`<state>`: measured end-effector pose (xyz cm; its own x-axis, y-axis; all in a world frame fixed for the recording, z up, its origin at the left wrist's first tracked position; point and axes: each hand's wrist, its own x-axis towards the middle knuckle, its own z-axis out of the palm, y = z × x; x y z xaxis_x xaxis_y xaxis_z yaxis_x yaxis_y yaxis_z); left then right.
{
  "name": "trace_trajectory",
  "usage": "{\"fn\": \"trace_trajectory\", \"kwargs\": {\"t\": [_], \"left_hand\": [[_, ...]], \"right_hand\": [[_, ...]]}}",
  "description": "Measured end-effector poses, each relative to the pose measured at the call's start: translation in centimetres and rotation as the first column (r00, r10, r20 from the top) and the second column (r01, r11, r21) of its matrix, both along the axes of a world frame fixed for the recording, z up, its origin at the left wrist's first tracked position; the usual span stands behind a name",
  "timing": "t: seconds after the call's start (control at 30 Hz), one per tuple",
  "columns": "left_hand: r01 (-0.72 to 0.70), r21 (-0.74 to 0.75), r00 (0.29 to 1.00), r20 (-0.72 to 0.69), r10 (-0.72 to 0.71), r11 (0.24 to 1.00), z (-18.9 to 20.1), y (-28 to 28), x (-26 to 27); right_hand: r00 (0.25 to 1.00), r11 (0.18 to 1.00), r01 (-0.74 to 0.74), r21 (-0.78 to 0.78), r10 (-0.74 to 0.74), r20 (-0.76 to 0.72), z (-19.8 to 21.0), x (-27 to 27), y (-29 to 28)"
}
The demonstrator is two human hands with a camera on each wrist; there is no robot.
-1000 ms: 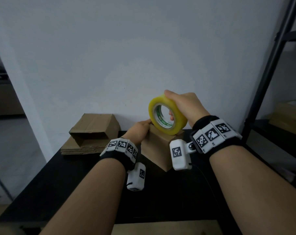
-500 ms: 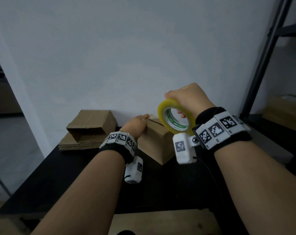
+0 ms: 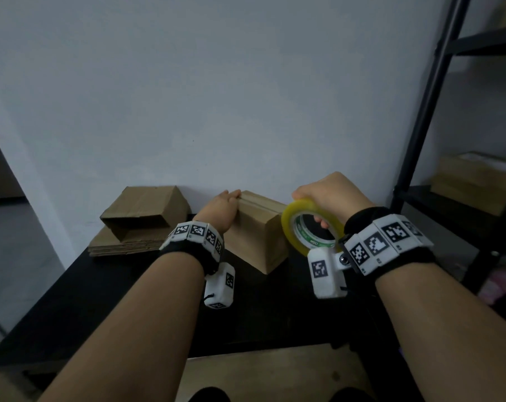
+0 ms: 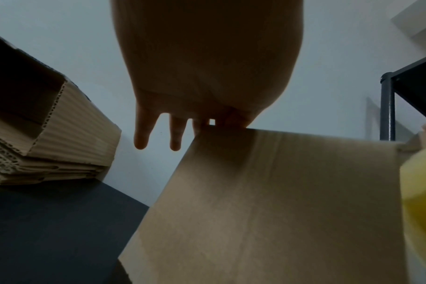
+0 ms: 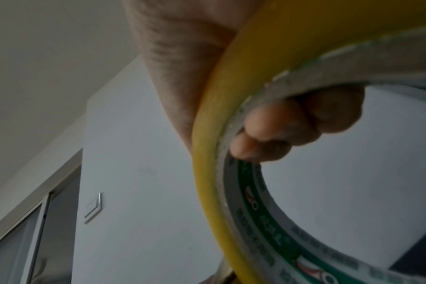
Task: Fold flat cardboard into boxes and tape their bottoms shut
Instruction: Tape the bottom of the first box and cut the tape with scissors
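On the black table (image 3: 72,309), the folded box (image 3: 257,236) sits at frame centre, its seam running from upper left toward the tape roll (image 3: 311,227) at centre right. The right hand (image 3: 330,195) is clamped on the roll, fingers (image 5: 280,132) hooked through its core. The left hand (image 3: 221,210) lies flat, fingers straight, on the box's far end. Any drawn-out tape strip is too faint to see.
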<state>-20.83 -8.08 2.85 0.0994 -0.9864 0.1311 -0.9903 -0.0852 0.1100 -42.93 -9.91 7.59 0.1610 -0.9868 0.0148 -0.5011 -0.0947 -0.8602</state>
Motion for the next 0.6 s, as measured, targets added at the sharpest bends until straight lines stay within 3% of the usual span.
{"fn": "trace_trajectory", "kwargs": {"t": [0.27, 0.43, 0.6], "left_hand": [[-0.005, -0.033, 1.0, 0.001, 0.005, 0.999, -0.2, 0.1, -0.2], [-0.027, -0.005, 0.998, -0.057, 0.026, 1.0, -0.4, -0.8, -0.1], [-0.059, -0.075, 0.991, -0.125, 0.049, 0.995, -0.6, -1.2, -0.4]], "right_hand": [[0.999, 0.999, 0.004, 0.036, -0.006, 0.038, -2.0, -0.3, -0.3], [1.0, 0.997, -0.008, 0.08, 0.006, 0.026, -3.5, 0.0, -0.6], [0.998, 0.996, -0.01, 0.086, 0.005, 0.061, -4.9, 0.8, -0.6]]}}
